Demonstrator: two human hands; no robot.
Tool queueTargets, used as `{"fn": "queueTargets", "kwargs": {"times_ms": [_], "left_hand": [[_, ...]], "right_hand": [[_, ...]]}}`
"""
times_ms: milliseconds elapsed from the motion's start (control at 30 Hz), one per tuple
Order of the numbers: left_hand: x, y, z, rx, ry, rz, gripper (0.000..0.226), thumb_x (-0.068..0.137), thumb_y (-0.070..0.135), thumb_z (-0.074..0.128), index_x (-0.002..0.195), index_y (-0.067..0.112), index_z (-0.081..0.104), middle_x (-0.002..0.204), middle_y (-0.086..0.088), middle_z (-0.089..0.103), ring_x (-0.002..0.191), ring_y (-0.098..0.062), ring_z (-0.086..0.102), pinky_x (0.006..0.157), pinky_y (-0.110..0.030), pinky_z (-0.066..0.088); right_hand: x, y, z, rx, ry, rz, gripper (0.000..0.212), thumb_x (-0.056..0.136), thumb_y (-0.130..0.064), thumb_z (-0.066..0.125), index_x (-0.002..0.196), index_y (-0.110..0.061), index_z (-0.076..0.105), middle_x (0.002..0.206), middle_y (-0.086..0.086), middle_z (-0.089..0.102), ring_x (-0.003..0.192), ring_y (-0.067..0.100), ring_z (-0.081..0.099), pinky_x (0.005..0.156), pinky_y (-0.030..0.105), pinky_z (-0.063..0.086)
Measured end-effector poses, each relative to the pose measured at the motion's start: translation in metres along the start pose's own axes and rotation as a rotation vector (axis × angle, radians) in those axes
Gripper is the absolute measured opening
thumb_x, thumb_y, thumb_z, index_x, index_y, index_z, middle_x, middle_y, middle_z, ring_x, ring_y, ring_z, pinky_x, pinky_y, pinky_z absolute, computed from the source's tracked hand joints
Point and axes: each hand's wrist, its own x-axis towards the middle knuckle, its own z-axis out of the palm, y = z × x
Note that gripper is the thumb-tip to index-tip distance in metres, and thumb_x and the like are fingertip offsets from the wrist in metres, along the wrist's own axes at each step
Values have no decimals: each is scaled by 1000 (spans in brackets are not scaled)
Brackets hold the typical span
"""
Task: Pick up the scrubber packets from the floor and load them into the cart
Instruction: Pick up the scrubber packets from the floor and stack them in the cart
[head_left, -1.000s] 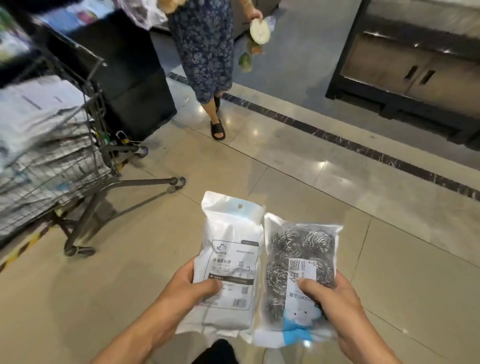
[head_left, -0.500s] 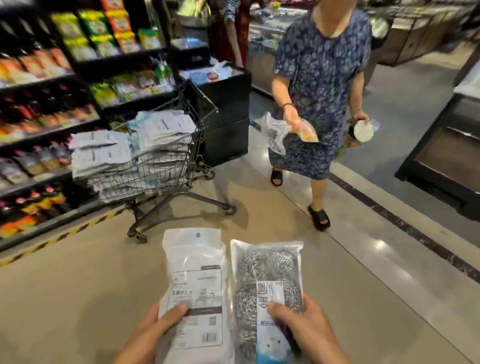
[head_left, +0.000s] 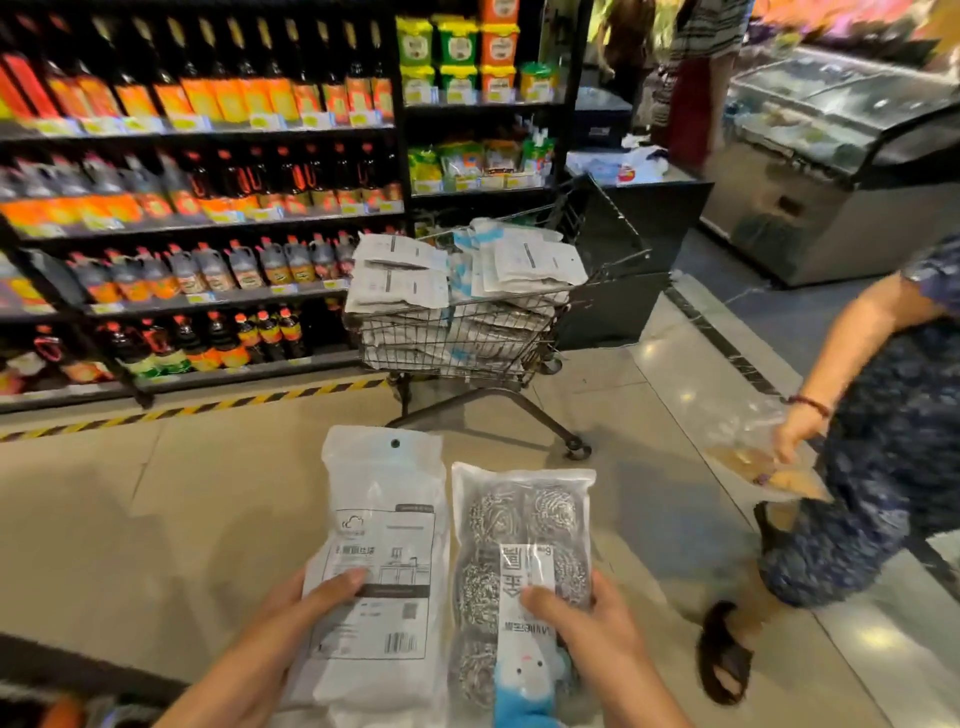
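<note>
My left hand (head_left: 283, 631) grips a white scrubber packet (head_left: 382, 519) with its printed back facing me, thumb across the label. My right hand (head_left: 597, 636) grips a clear packet of steel-wool scrubbers (head_left: 519, 525) with a blue and white label, thumb on top. Both packets stand upright side by side, low in the middle of the view. Ahead stands a wire shopping cart (head_left: 571, 332), piled above its rim with several white scrubber packets (head_left: 462, 280).
Dark shelves of bottles (head_left: 197, 208) line the left, with a yellow-black floor stripe (head_left: 208, 408) along their base. A person in a blue patterned dress (head_left: 893, 467) passes close on the right, carrying a plastic bag. A black bin and freezer cabinet (head_left: 831, 171) stand behind the cart.
My view has lifted and turned toward the cart, which now stands straight ahead and nearer. The person in the patterned dress has walked from the back to my right. Both hands keep their packets.
</note>
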Motion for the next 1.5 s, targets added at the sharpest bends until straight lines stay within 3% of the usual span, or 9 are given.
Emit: {"fn": "queueTargets", "kwargs": {"times_ms": [200,300,367,500,633,833,933,1133,1500], "left_hand": [[61,62,-91,-70,64,-79,47,86,8,70,132,10,63,115,-20,77,108,-43,72,105,-55,49],[89,102,-113,-12,49,-45,31,93,3,65,123,12,66,98,-8,82,89,-28,78,89,-46,52],[105,124,-121,-33,44,-39,23,95,5,65,112,20,65,85,2,82,70,-16,79,78,-41,49],[142,154,-134,-97,-19,-90,34,95,9,64,127,18,65,115,-12,78,100,-33,77,95,-49,53],[182,182,-137,-45,-17,-43,26,96,8,65,118,21,67,96,1,82,79,-15,80,72,-36,55],[264,230,-150,-74,-5,-108,43,90,16,71,132,20,65,121,-10,77,109,-35,74,107,-54,48],[309,264,-152,-55,4,-125,63,72,23,84,132,23,65,122,-10,76,112,-39,72,111,-57,45],[392,324,-163,28,35,-145,98,36,49,103,126,30,70,127,2,75,122,-32,67,114,-54,42],[551,428,-152,227,-18,-153,75,46,34,96,116,27,71,112,7,79,114,-26,67,108,-52,46]], "right_hand": [[47,-45,105,-97,13,-9,39,72,-20,93,103,-21,68,83,-3,80,84,18,77,86,39,59],[69,-65,143,-83,18,-5,45,68,-20,95,105,-22,69,87,-5,82,88,20,78,96,47,58],[83,-78,161,-68,27,-11,44,70,-18,93,107,-24,69,90,-3,82,89,21,79,96,50,58],[115,-104,183,-63,56,-31,38,76,-12,89,106,-21,68,89,0,82,85,24,79,90,51,61],[154,-131,200,-64,66,-36,37,79,-11,86,106,-24,64,92,1,80,85,23,78,77,41,61],[239,-179,229,-46,46,-19,35,80,0,82,107,-18,69,84,-5,81,79,17,79,79,38,62],[286,-208,239,-27,32,-28,34,79,5,77,103,-17,71,78,-8,80,69,8,77,62,22,56],[368,-262,269,8,34,-46,39,70,-10,80,104,-25,69,83,-9,80,77,10,77,74,29,56],[467,-327,326,99,171,-11,45,73,-11,78,112,-30,63,87,-7,80,74,7,76,76,28,60]]}}
